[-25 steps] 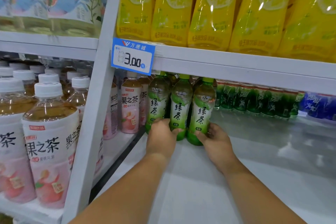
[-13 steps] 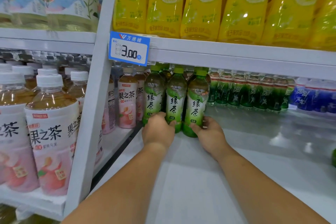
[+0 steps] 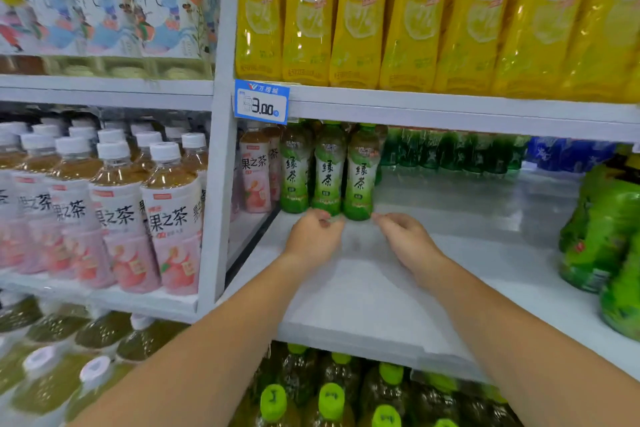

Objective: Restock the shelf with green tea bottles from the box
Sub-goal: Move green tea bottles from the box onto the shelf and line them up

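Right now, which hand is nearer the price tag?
Left. The left hand lies below the price tag, slightly to its right; the right hand lies farther right.

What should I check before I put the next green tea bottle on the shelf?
1. Three green tea bottles stand upright in a row: ok.
2. Their labels face front: ok.
3. Left hand and right hand clear of the bottles' bases: cannot tell, blurred.
4. Bare shelf to the right of the row: ok.
5. Hands empty for the next bottle: ok.
6. Box in sight: not ok; only a green wrapped pack at the shelf's right edge.
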